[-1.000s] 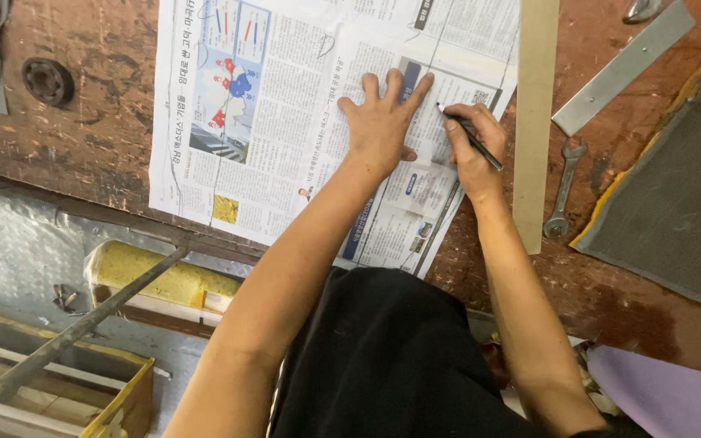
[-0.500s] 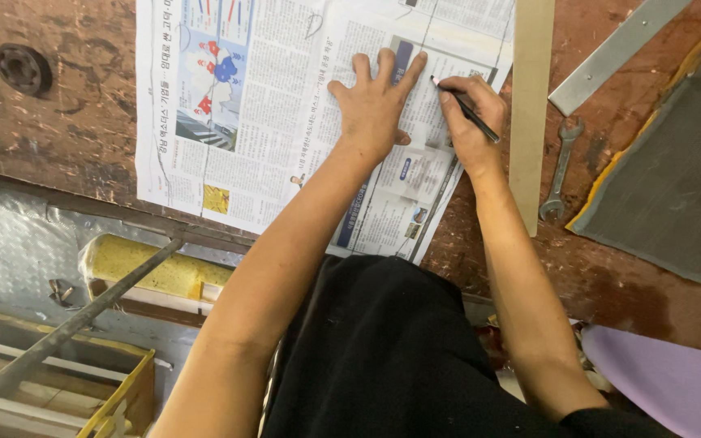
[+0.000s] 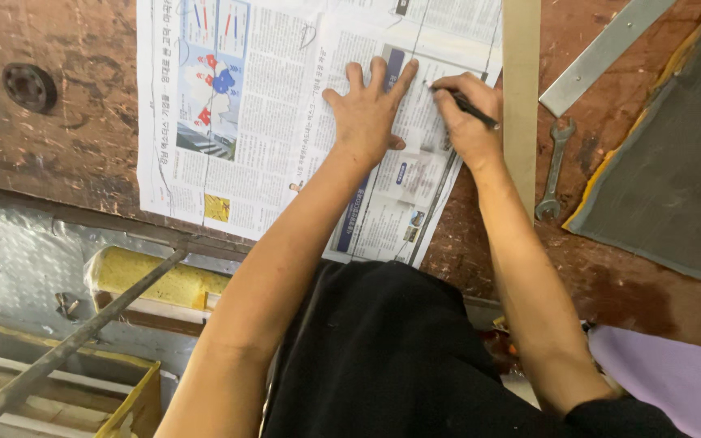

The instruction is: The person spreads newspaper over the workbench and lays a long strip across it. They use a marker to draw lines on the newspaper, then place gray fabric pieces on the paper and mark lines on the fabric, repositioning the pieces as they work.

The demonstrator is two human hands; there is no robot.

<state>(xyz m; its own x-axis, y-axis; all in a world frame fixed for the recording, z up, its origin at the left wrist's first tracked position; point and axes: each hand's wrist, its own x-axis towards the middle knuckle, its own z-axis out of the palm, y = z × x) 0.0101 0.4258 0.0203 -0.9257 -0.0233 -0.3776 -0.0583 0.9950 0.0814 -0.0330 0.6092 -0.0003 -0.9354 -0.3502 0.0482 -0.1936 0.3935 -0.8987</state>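
Newspaper [image 3: 285, 122] spread flat on the worn reddish-brown desk [image 3: 66, 154], near its front edge; broadsheet page with dense columns of small print, a coloured illustration in blue and red toward its left side, a small yellow block low on the left, a blue strip near its lower right corner; thin dark lines ruled across the sheet, one running down toward the lower right corner. Left hand [image 3: 371, 113] pressed flat on the paper, palm down, fingers spread wide, gripping nothing. Right hand [image 3: 472, 122] just beside it at the newspaper's right margin, fingers curled shut around a dark pen [image 3: 468, 104], tip down on the page close to the left index finger. Long pale wooden strip [image 3: 521, 89] lying upright along the paper's right edge, just past the right hand. Spanner [image 3: 553, 174] on bare desk to the right of the strip; flat metal bar [image 3: 606, 53] angled toward the far right corner; grey sheet with a yellow edge [image 3: 675, 162] along the right edge. Round black metal disc [image 3: 30, 87] near the left edge, well apart from the paper.
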